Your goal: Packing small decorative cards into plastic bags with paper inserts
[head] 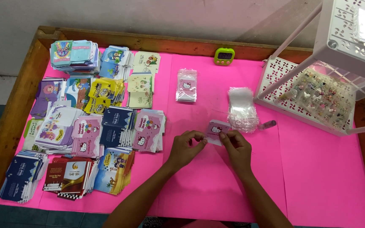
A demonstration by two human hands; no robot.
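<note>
As both pinch: left hand (185, 147), right hand (235, 147), fingertip grip shut on pink card (217, 131).

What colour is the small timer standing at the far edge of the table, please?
The timer is lime green with a dark display, seen in the head view.

Both hands, left hand (185, 147) and right hand (236, 148), pinch a small pink card (216, 131) in a clear sleeve near the table's (317, 169) middle. Stacks of envelopes (85, 122) crowd its left side; a white rack (317, 97) stands at the right edge.
</note>
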